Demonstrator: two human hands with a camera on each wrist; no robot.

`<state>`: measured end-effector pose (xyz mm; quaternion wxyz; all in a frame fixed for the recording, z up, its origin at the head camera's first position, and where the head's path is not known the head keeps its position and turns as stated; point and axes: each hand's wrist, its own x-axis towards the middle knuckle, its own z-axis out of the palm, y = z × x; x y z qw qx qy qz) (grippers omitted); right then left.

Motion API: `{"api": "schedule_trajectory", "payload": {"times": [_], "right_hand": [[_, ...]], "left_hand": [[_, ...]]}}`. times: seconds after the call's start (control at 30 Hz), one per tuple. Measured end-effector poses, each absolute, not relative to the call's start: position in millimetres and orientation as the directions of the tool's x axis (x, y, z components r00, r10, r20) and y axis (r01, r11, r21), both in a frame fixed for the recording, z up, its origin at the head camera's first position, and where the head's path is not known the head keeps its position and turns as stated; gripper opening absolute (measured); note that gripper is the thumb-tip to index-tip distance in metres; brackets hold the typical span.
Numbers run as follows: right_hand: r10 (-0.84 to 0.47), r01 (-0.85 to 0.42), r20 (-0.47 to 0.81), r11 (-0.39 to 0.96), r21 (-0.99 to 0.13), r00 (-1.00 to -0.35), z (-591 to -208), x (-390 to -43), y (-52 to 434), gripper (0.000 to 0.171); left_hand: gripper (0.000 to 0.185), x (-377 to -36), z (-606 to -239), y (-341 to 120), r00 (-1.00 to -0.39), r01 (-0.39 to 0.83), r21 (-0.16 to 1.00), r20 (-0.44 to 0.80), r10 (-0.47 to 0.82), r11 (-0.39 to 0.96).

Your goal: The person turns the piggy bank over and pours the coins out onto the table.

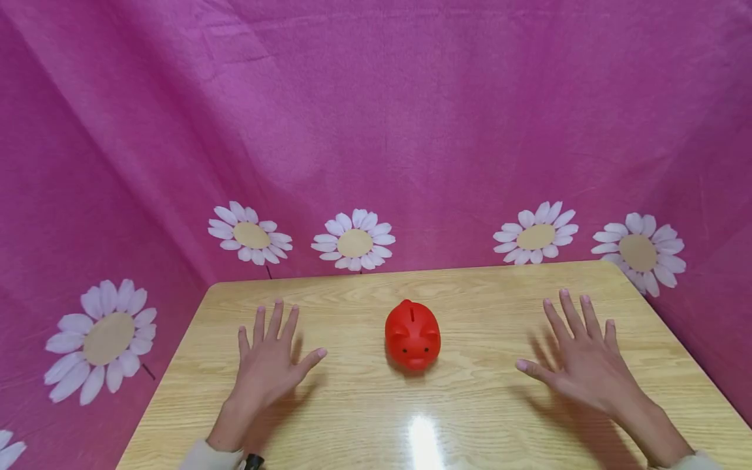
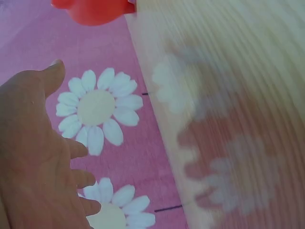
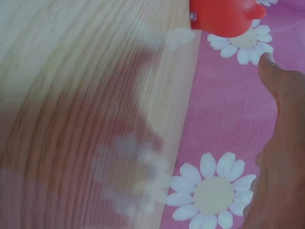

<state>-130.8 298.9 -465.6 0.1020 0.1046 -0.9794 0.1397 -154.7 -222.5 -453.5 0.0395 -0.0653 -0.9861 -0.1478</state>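
A red piggy bank (image 1: 413, 335) with a coin slot on top stands in the middle of the wooden table (image 1: 364, 418), its snout toward me. My left hand (image 1: 271, 356) hovers just over the table to its left, fingers spread and straight, holding nothing. My right hand (image 1: 578, 362) does the same to its right, palm down. Both are about a hand's width from the bank. In the left wrist view my left hand (image 2: 33, 157) fills the lower left and the piggy bank (image 2: 93, 10) peeks in at the top. The right wrist view has my right hand (image 3: 279, 143) at the right edge, the piggy bank (image 3: 224, 16) at top.
A pink cloth with white daisies (image 1: 352, 240) hangs behind and on both sides of the table. The glossy top reflects the daisies and a ceiling light near the front edge. The table's back edge (image 1: 411, 271) meets the cloth.
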Motion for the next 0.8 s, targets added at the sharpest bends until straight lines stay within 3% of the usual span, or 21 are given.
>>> {"api": "schedule_trajectory", "payload": {"times": [0.4,0.8], "right_hand": [[-0.242,-0.283,0.158,0.897,-0.339,-0.957,-456,-146,253,0.118],[-0.324,-0.364,0.168,0.839,-0.404,-0.931,-461,-158,199,0.119]], "left_hand": [[0.103,-165,-457,-178,-0.98,0.197,0.353,0.095,0.175,0.915],[0.099,-169,-456,-130,-0.954,0.295,0.479,0.096,0.285,0.827]]}}
